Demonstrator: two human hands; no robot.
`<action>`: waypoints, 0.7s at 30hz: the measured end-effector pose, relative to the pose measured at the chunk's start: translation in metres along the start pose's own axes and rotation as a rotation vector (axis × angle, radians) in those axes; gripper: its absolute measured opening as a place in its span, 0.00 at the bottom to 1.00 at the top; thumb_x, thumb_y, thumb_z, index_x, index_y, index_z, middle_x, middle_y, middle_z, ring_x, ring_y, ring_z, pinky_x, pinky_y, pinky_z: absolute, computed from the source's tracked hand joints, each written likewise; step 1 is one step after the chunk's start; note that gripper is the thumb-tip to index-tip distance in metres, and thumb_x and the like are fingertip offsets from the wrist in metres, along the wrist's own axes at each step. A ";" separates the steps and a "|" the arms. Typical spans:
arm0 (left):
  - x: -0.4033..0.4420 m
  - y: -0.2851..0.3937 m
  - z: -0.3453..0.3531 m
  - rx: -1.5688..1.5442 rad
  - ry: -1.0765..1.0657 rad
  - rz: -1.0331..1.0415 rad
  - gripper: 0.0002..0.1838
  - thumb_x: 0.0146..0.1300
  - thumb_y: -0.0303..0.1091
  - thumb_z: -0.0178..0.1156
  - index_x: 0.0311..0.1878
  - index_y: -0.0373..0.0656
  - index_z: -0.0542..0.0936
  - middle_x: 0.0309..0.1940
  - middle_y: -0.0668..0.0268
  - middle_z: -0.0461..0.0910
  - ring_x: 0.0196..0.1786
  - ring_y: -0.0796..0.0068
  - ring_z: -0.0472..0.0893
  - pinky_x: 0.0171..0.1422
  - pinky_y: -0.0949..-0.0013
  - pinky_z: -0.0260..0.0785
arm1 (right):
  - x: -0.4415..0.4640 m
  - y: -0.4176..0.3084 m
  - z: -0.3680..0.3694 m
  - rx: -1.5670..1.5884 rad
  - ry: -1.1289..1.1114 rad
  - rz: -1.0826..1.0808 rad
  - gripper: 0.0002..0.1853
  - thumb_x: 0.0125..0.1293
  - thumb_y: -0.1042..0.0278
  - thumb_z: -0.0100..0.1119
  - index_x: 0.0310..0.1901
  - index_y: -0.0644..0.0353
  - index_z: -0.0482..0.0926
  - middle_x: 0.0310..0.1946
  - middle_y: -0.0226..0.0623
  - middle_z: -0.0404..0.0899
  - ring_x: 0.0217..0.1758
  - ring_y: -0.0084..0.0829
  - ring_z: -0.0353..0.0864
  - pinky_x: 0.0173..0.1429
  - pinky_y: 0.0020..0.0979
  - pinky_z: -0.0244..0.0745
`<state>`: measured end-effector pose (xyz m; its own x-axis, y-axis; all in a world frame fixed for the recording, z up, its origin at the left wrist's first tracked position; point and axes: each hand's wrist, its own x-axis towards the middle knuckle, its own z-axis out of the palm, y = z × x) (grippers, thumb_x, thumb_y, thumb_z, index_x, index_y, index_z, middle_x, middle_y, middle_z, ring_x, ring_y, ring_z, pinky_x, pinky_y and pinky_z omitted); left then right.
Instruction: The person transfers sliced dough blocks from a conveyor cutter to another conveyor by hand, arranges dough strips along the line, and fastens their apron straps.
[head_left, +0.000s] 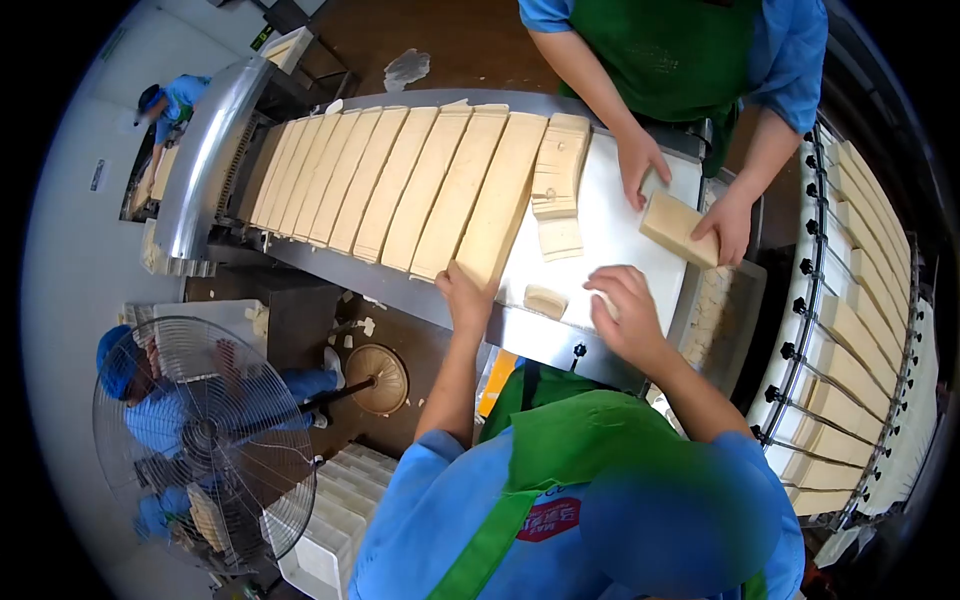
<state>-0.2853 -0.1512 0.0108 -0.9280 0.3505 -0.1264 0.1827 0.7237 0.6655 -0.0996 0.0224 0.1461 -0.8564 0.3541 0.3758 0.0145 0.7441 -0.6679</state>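
Observation:
Long pale slabs lie side by side across a metal conveyor table. My left hand grips the near end of the rightmost long slab. Over the white board, my right hand is open with its fingers loosely curved, close to a pale scrap beneath them. A small curved offcut lies between my hands. Beyond it are a shorter, marked piece and a smaller piece. Across the table, a co-worker's two hands hold a thick pale block.
The co-worker in a green apron stands opposite. A scrap tray is at the board's right end, and a rack of slabs stands farther right. At lower left are a large fan, white crates and other people.

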 end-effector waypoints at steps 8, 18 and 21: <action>0.006 0.011 -0.011 0.103 -0.058 0.077 0.42 0.45 0.36 0.74 0.59 0.31 0.61 0.51 0.42 0.63 0.50 0.40 0.72 0.55 0.55 0.69 | 0.098 0.076 0.108 -0.382 -0.126 0.164 0.25 0.59 0.61 0.58 0.57 0.64 0.71 0.56 0.47 0.69 0.62 0.45 0.64 0.66 0.43 0.56; 0.011 0.028 -0.020 0.325 -0.225 0.061 0.44 0.47 0.45 0.72 0.59 0.31 0.58 0.46 0.47 0.66 0.45 0.45 0.76 0.43 0.55 0.75 | 0.239 0.140 0.158 -0.755 -0.215 0.497 0.35 0.68 0.38 0.39 0.68 0.56 0.63 0.68 0.51 0.58 0.71 0.47 0.53 0.72 0.48 0.42; 0.012 0.025 -0.010 0.351 -0.205 0.053 0.47 0.47 0.46 0.72 0.62 0.30 0.58 0.47 0.48 0.67 0.46 0.48 0.76 0.44 0.56 0.76 | 0.250 0.133 0.157 -0.735 -0.335 0.584 0.37 0.66 0.34 0.39 0.68 0.53 0.63 0.69 0.52 0.57 0.73 0.47 0.51 0.74 0.48 0.40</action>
<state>-0.2950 -0.1344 0.0334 -0.8368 0.4783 -0.2667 0.3609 0.8479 0.3883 -0.3925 0.1207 0.0506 -0.7128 0.6825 -0.1616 0.6991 0.7101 -0.0841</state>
